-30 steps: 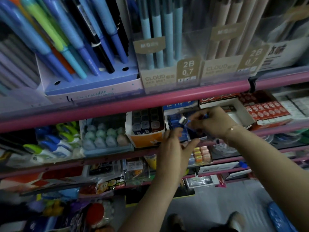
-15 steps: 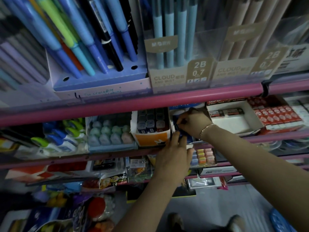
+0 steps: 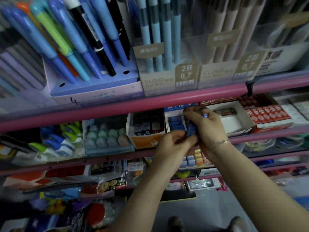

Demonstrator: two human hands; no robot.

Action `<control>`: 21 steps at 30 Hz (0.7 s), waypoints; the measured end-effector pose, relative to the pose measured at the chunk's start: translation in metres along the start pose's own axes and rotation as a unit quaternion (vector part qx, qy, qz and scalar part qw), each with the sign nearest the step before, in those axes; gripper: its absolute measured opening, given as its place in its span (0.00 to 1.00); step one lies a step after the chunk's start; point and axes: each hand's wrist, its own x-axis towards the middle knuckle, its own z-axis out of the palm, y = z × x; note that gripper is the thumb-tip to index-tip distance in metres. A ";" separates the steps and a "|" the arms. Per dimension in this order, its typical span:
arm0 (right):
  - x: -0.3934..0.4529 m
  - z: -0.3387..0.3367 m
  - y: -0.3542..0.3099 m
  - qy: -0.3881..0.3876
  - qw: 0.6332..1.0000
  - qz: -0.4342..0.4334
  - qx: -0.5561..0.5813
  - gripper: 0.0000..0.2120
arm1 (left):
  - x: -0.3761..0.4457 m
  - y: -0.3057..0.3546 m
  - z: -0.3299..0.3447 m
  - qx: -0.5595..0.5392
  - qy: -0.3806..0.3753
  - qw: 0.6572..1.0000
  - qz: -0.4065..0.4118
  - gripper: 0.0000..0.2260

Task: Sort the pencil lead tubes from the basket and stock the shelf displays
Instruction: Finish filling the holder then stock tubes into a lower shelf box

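Both hands meet in front of the second shelf. My right hand [image 3: 206, 126] grips blue pencil lead tubes [image 3: 191, 129]; a blue tip shows above its fingers. My left hand [image 3: 172, 144] pinches the lower end of the same blue tubes. Just behind the hands stands a white display box [image 3: 175, 122] with several blue lead tubes in it. To its left an orange-fronted display box [image 3: 145, 139] holds dark lead tubes. The basket is out of sight.
A pink shelf rail [image 3: 150, 102] runs above the hands, with pens and 2B 0.7 pencil displays on top. A nearly bare white box [image 3: 234, 124] and red packs [image 3: 267, 114] sit to the right. Pastel erasers [image 3: 107, 134] lie left. Lower shelves hold more stationery.
My right hand went into the blue tube box, then drew back toward me holding blue tubes. My left hand has risen from the shelf edge and taken hold of their lower end.
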 end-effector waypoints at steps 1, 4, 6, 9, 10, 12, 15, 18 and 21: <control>-0.002 -0.001 0.001 0.010 1.000 -0.009 -0.009 0.08 | -0.001 0.000 -0.002 0.016 -0.005 1.000 0.003 0.08; 0.002 -0.012 -0.003 0.101 0.994 -0.019 -0.043 0.14 | -0.003 0.000 -0.010 0.049 -0.006 0.999 0.016 0.02; 0.005 -0.026 -0.013 0.104 0.994 -0.016 -0.039 0.16 | -0.006 0.002 -0.016 0.041 0.001 0.998 0.038 0.03; -0.003 -0.040 -0.021 -0.057 0.997 0.024 -0.044 0.11 | -0.006 0.007 -0.024 -0.018 0.056 0.997 0.052 0.03; -0.007 -0.041 -0.020 -0.109 0.991 0.040 -0.067 0.08 | -0.006 0.008 -0.024 -0.026 0.069 0.996 0.051 0.03; -0.015 -0.040 -0.014 -0.150 0.982 0.061 -0.097 0.04 | -0.006 0.008 -0.021 -0.007 0.074 0.996 0.054 0.03; -0.018 -0.039 -0.007 -0.138 0.984 0.073 -0.086 0.04 | -0.007 0.008 -0.018 0.079 0.053 0.994 0.056 0.04; -0.020 -0.037 -0.007 -0.146 0.979 0.067 -0.124 0.07 | -0.005 0.011 -0.017 0.225 0.026 0.973 0.052 0.08; -0.015 -0.035 -0.009 -0.117 0.979 0.030 -0.166 0.06 | 0.001 0.018 -0.016 0.342 0.033 0.935 0.093 0.11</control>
